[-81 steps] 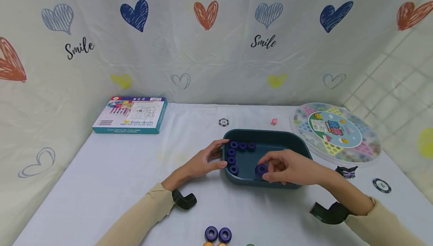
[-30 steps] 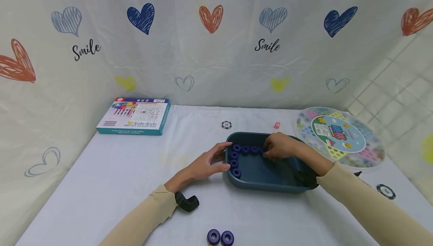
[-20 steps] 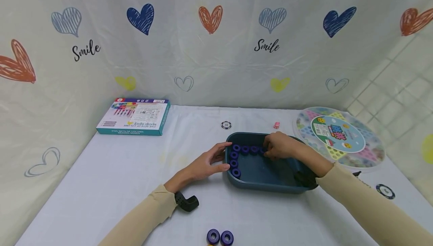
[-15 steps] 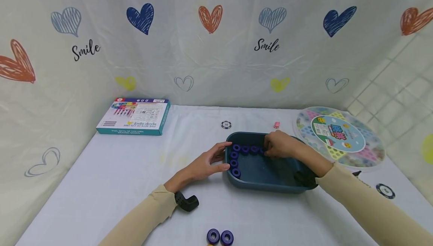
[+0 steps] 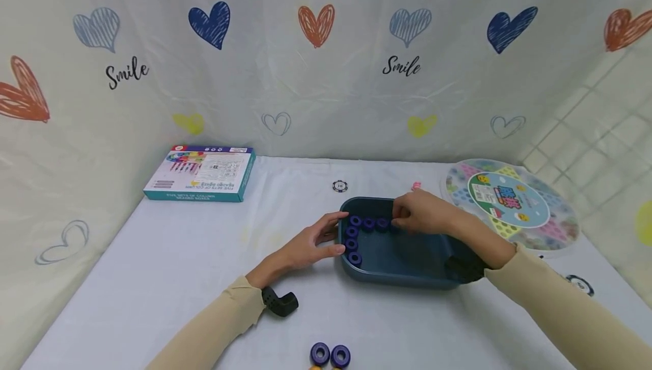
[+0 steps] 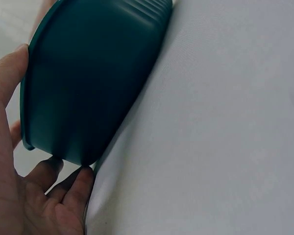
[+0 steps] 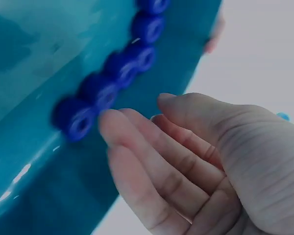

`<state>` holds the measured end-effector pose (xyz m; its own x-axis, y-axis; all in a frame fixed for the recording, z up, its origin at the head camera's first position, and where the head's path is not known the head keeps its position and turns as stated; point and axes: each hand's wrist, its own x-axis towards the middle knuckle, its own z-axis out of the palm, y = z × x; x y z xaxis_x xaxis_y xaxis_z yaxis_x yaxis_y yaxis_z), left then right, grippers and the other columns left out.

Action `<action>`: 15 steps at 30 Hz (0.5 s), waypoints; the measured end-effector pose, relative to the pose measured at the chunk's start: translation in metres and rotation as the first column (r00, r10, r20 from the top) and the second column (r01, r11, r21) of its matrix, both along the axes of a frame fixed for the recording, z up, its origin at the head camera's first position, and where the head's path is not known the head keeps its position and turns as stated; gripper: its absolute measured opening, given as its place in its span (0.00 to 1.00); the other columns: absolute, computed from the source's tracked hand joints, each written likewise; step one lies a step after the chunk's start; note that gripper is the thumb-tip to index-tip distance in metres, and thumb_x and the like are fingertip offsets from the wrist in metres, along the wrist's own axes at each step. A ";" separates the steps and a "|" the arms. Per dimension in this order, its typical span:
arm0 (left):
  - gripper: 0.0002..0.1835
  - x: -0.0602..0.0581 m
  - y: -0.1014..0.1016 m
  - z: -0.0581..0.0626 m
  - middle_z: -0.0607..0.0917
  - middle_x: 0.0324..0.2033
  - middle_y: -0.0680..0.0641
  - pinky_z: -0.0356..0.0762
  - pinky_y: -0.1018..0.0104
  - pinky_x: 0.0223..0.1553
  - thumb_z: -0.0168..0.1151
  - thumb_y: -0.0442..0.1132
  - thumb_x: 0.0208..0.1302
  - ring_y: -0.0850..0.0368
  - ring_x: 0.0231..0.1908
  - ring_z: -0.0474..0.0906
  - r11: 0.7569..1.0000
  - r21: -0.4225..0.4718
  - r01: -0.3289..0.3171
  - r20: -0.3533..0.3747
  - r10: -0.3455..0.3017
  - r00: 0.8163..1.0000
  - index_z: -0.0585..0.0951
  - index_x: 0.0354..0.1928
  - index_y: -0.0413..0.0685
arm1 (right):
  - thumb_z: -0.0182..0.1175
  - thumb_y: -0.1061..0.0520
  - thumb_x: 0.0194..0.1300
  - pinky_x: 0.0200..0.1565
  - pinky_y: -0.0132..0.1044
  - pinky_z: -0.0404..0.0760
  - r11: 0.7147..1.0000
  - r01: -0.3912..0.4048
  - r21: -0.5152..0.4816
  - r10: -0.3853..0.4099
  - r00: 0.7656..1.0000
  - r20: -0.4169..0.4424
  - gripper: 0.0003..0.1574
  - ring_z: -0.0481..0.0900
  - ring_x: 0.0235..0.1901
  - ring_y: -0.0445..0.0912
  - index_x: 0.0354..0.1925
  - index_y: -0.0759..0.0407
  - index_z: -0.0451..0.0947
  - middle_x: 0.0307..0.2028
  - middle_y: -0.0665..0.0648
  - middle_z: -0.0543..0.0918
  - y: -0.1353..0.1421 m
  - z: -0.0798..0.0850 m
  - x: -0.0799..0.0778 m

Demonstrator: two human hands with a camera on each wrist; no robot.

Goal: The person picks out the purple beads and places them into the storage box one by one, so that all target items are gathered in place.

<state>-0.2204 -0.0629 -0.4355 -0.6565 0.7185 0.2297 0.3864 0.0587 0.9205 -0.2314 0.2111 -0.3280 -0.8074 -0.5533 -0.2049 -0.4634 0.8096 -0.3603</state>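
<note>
A dark teal rectangular tray with rounded corners stands on the table. Inside it, purple ring beads line the left end and run along the far wall. My left hand rests against the tray's left end, thumb and fingers spread and touching its rim and outer wall, as the left wrist view shows. Over the far side is my right hand, its fingers loosely bent with nothing between them. In the right wrist view its fingertips are close beside the last bead of the row; whether they touch it I cannot tell.
Two more purple beads lie at the near edge, with orange ones partly cut off. A flat box lies back left. Chips, such as one behind the tray, lie about. A round game board sits right of the tray.
My right hand carried a purple bead from the tray's near middle to the end of the far row and let it go. It has just risen slightly. My left hand stays at the tray.
</note>
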 end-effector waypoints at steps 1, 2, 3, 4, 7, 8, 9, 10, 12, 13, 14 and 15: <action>0.37 -0.002 0.000 -0.003 0.59 0.65 0.44 0.60 0.56 0.60 0.56 0.53 0.60 0.53 0.61 0.61 1.000 -0.003 -0.008 -0.003 0.008 1.000 0.53 0.68 0.56 | 0.59 0.57 0.60 0.25 0.32 0.75 1.000 -0.008 -0.003 0.008 1.000 -0.007 0.04 0.74 0.17 0.39 0.31 0.56 0.76 0.20 0.48 0.79 -0.004 0.004 0.005; 0.37 -0.003 0.000 -0.006 0.60 0.65 0.45 0.61 0.58 0.60 0.56 0.55 0.60 0.54 0.61 0.62 1.000 -0.010 -0.015 -0.005 0.015 1.000 0.53 0.68 0.58 | 0.59 0.57 0.60 0.24 0.31 0.75 1.000 -0.021 -0.008 0.020 1.000 -0.020 0.04 0.74 0.17 0.39 0.32 0.56 0.76 0.21 0.47 0.79 -0.008 0.007 0.010; 0.37 -0.004 -0.001 -0.007 0.60 0.65 0.46 0.61 0.58 0.60 0.56 0.55 0.59 0.55 0.60 0.62 1.000 -0.010 -0.019 -0.002 0.019 1.000 0.54 0.68 0.59 | 0.59 0.56 0.60 0.24 0.31 0.74 1.000 -0.029 -0.010 0.029 0.999 -0.032 0.03 0.73 0.17 0.38 0.32 0.55 0.76 0.20 0.46 0.78 -0.012 0.010 0.015; 0.37 -0.005 -0.001 -0.008 0.60 0.65 0.47 0.61 0.58 0.60 0.57 0.55 0.59 0.55 0.60 0.62 1.000 -0.012 -0.024 0.000 0.024 1.000 0.54 0.67 0.61 | 0.59 0.55 0.60 0.23 0.31 0.74 0.999 -0.044 -0.013 0.043 0.998 -0.053 0.03 0.71 0.17 0.37 0.32 0.54 0.77 0.19 0.45 0.77 -0.017 0.012 0.020; 0.36 -0.005 -0.001 -0.009 0.60 0.65 0.48 0.60 0.59 0.60 0.57 0.56 0.59 0.56 0.60 0.62 0.999 -0.020 -0.031 0.001 0.031 1.000 0.54 0.67 0.63 | 0.60 0.54 0.59 0.21 0.29 0.72 0.994 -0.101 -0.030 0.096 0.987 -0.129 0.03 0.68 0.15 0.35 0.33 0.51 0.77 0.17 0.41 0.73 -0.029 0.015 0.037; 0.36 -0.005 -0.001 -0.009 0.60 0.65 0.48 0.60 0.59 0.60 0.57 0.56 0.59 0.57 0.60 0.62 0.999 -0.024 -0.032 0.001 0.032 0.999 0.54 0.67 0.64 | 0.61 0.54 0.58 0.20 0.28 0.72 0.992 -0.119 -0.041 0.112 0.983 -0.148 0.03 0.67 0.15 0.34 0.33 0.50 0.77 0.16 0.40 0.72 -0.033 0.016 0.043; 0.36 -0.005 -0.001 -0.009 0.60 0.65 0.48 0.60 0.59 0.60 0.56 0.56 0.59 0.57 0.60 0.62 0.999 -0.025 -0.032 -0.002 0.032 0.999 0.54 0.67 0.64 | 0.61 0.54 0.59 0.19 0.28 0.71 0.989 -0.137 -0.053 0.127 0.979 -0.161 0.02 0.66 0.15 0.33 0.33 0.50 0.77 0.16 0.39 0.71 -0.036 0.016 0.048; 0.36 -0.005 -0.001 -0.009 0.60 0.65 0.48 0.60 0.59 0.60 0.56 0.56 0.59 0.57 0.60 0.62 0.999 -0.024 -0.031 -0.002 0.030 1.000 0.54 0.67 0.64 | 0.60 0.54 0.59 0.19 0.27 0.71 0.986 -0.154 -0.067 0.141 0.975 -0.170 0.02 0.66 0.15 0.33 0.32 0.49 0.77 0.16 0.39 0.71 -0.040 0.016 0.054; 0.36 -0.005 0.000 -0.009 0.60 0.65 0.48 0.60 0.59 0.60 0.56 0.55 0.59 0.57 0.60 0.62 0.999 -0.022 -0.026 -0.005 0.026 1.000 0.53 0.67 0.63 | 0.60 0.53 0.60 0.19 0.26 0.71 0.977 -0.191 -0.095 0.172 0.968 -0.181 0.03 0.66 0.15 0.32 0.32 0.49 0.77 0.16 0.37 0.71 -0.046 0.015 0.064; 0.36 -0.005 0.000 -0.009 0.60 0.65 0.47 0.61 0.59 0.60 0.56 0.55 0.60 0.57 0.60 0.62 1.000 -0.020 -0.023 -0.008 0.023 1.000 0.53 0.67 0.62 | 0.60 0.53 0.60 0.19 0.25 0.71 0.971 -0.214 -0.111 0.191 0.964 -0.184 0.03 0.66 0.15 0.31 0.32 0.50 0.77 0.17 0.37 0.71 -0.049 0.015 0.070; 0.36 -0.005 0.000 -0.010 0.60 0.65 0.47 0.61 0.58 0.60 0.56 0.54 0.60 0.56 0.60 0.62 1.000 -0.019 -0.020 -0.011 0.020 1.000 0.53 0.67 0.62 | 0.59 0.53 0.60 0.19 0.25 0.71 0.964 -0.234 -0.125 0.209 0.960 -0.185 0.03 0.66 0.16 0.31 0.32 0.50 0.77 0.17 0.37 0.71 -0.051 0.014 0.075; 0.36 -0.005 0.000 -0.009 0.60 0.65 0.47 0.61 0.59 0.60 0.56 0.54 0.60 0.56 0.60 0.62 1.000 -0.018 -0.019 -0.014 0.019 1.000 0.53 0.67 0.62 | 0.59 0.53 0.60 0.20 0.24 0.70 0.959 -0.249 -0.136 0.223 0.958 -0.179 0.03 0.66 0.16 0.31 0.31 0.50 0.77 0.17 0.37 0.71 -0.054 0.013 0.080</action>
